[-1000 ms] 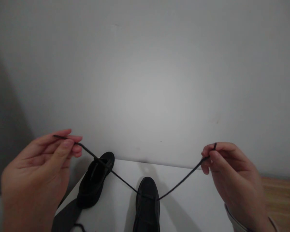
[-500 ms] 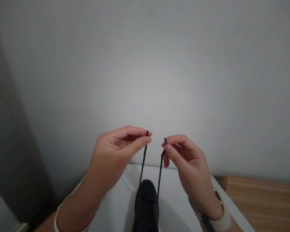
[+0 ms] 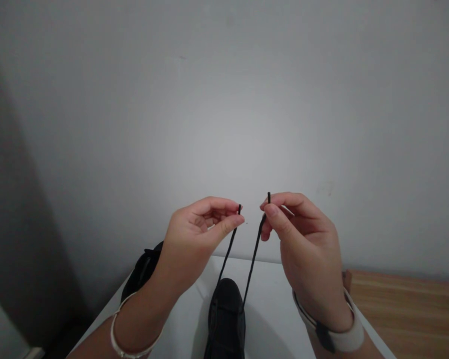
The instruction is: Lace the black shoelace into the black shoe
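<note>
A black shoe points away from me on a white tabletop, its near part cut off by the lower frame edge. Two ends of black shoelace rise from its sides. My left hand pinches the left shoelace between thumb and fingertips, with a short tip sticking up. Between the thumb and fingers of my right hand is the right shoelace, its tip standing a little higher. Both hands hover above the toe, a small gap apart, and the laces run fairly straight down to the shoe.
Another black object, perhaps a second shoe, lies at the left behind my forearm, partly hidden. A pale wall rises right behind the table. At the lower right is a wood-grain surface.
Both hands have shifted to the right, the right hand also upward, with the laces still pinched. More of the lace tip shows above my right fingers. The black object at left has come into view.
</note>
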{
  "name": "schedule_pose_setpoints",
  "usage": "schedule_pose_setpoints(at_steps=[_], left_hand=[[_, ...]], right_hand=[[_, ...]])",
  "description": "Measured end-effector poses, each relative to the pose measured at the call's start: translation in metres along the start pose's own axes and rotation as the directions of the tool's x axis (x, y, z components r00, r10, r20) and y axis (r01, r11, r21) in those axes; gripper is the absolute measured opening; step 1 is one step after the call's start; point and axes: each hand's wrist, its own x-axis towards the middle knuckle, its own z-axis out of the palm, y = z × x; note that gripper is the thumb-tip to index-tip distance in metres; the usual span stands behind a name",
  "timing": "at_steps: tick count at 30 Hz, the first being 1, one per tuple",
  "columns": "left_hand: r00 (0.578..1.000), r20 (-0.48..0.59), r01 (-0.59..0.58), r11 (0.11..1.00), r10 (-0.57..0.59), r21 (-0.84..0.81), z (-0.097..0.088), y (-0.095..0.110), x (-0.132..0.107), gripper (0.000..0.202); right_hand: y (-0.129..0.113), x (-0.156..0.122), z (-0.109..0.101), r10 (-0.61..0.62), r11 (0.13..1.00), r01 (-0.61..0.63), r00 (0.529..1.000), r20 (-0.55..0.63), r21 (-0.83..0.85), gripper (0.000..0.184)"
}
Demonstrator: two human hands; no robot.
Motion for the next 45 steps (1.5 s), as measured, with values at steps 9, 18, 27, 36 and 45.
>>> schedule_pose_setpoints(at_steps=[9, 18, 27, 36, 45], left_hand=[[0.992, -0.087, -0.087, 0.995, 0.091, 0.047, 0.006, 0.009, 0.0, 0.009], [0.983, -0.101, -0.15, 0.987, 0.155, 0.061, 0.007, 0.01, 0.002, 0.01], [0.991, -0.039, -0.129, 0.992, 0.129, 0.01, 0.013, 0.003, 0.011, 0.008], [0.988, -0.007, -0.154, 0.987, 0.154, -0.044, 0.013, 0.007, 0.009, 0.014], [0.982, 0.02, -0.186, 0.98, 0.188, -0.07, 0.012, 0.011, 0.003, 0.023]], right_hand=[[0.006, -0.006, 0.004, 0.05, 0.997, -0.045, 0.996, 0.075, -0.068, 0.004], [0.016, 0.01, 0.005, -0.011, 0.998, 0.012, 1.0, 0.018, -0.068, 0.005], [0.022, 0.008, -0.001, -0.013, 1.0, 0.014, 0.999, 0.043, -0.011, 0.003], [0.004, -0.001, 0.004, -0.008, 1.0, 0.009, 0.997, 0.072, -0.011, 0.009], [0.001, -0.002, 0.009, 0.011, 1.0, -0.011, 0.998, 0.063, 0.014, 0.009]])
